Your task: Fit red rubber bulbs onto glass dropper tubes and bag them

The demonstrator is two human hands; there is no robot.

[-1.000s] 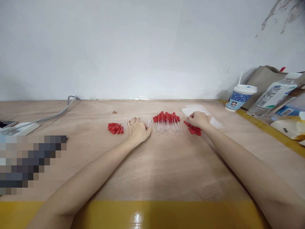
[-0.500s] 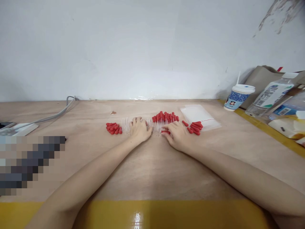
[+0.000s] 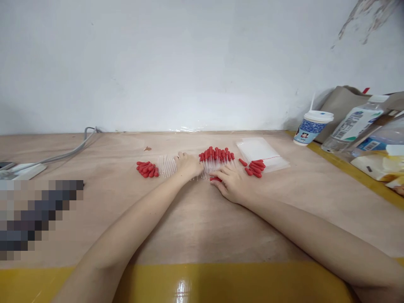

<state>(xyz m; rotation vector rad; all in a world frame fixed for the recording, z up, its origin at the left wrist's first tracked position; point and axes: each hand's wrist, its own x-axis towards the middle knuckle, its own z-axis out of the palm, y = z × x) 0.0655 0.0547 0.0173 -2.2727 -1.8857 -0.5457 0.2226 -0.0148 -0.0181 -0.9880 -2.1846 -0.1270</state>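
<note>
My left hand (image 3: 189, 165) bends over a row of clear thin dropper tubes (image 3: 167, 166), its fingers curled down. What is between its fingertips is hidden behind the hand. A red rubber dropper bulb (image 3: 216, 179) is pinched between the thumb and fingers of my right hand (image 3: 230, 183), low over the table. Just beyond that hand lie several droppers (image 3: 217, 155) with red bulbs fitted on their far ends, clear tubes pointing toward me. Loose red bulbs form one pile (image 3: 147, 169) left of the tubes and another pile (image 3: 256, 167) to the right.
A clear plastic bag (image 3: 261, 152) lies behind the right pile. Farther right stand a paper cup (image 3: 312, 126) with a straw, a plastic bottle (image 3: 353, 124) and a grey bag (image 3: 330, 107). A grey cable (image 3: 74, 149) runs along the left, near a pixelated dark object (image 3: 38, 219).
My left hand has shifted a little to the right across the tubes, its fingers turning inward. My right hand keeps the red bulb in nearly the same place. The view has shifted slightly.
</note>
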